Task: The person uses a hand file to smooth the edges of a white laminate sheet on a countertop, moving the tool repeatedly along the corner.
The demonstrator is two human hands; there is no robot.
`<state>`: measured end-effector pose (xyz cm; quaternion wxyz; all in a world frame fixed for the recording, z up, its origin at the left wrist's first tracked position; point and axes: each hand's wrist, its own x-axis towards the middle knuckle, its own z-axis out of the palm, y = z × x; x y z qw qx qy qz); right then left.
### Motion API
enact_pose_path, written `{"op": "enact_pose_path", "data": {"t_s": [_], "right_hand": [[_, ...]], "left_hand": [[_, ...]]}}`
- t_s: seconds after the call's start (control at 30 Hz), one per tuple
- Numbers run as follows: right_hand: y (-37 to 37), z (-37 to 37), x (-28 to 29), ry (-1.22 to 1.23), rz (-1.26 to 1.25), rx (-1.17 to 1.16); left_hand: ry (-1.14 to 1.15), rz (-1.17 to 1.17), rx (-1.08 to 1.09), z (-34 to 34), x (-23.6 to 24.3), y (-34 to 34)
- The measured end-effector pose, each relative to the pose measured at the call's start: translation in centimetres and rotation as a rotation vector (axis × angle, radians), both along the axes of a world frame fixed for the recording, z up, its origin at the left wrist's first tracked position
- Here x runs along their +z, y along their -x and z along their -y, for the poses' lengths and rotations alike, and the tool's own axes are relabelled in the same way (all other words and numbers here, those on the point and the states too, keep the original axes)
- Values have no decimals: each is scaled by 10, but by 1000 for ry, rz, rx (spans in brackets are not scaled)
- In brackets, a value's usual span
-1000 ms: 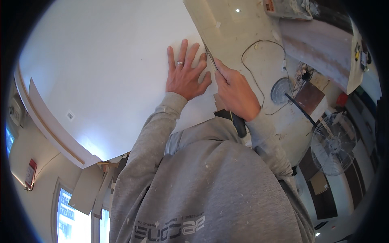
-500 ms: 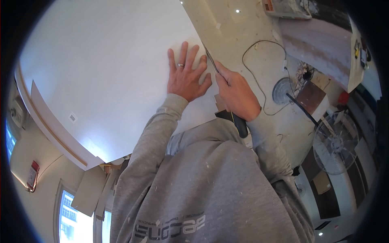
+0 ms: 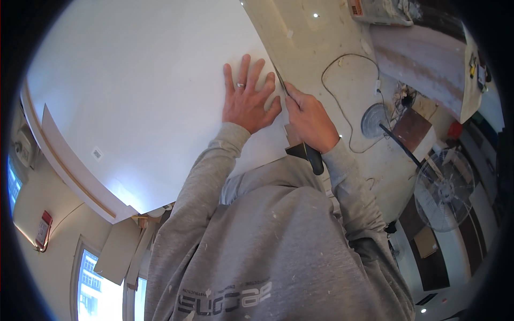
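My left hand (image 3: 251, 101), wearing a ring, lies spread on a large white board (image 3: 134, 91), near its right edge. Just right of it, my right hand (image 3: 314, 120) has its fingers closed on a thin dark blade-like piece (image 3: 280, 77) along that edge; whether it is a separate tool is unclear. Below my right hand a black tool handle (image 3: 314, 159) sticks out beside brown flat pieces (image 3: 292, 137), partly hidden by the hand.
Right of the board are a pale floor (image 3: 348, 80) with a looping cable (image 3: 350, 140), a standing fan (image 3: 444, 187), a brown box (image 3: 409, 129) and a long pale panel (image 3: 417, 64). Boards (image 3: 112, 254) lean by a window at lower left.
The black handle and my right wrist have shifted slightly up. My left hand is a little right of where it was a second ago, still spread on the board.
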<state>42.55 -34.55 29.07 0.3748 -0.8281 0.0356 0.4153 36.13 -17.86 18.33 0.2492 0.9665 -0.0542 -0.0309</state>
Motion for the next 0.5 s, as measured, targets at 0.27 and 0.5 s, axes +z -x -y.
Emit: {"op": "enact_pose_path", "data": {"t_s": [0.27,0.5], "right_hand": [[8,4,-9,-17,175,59],[7,3,-6,-18,-12,-20]], "left_hand": [[58,31,19,2,-3,0],[53,35,17,1,-1,-1]]}}
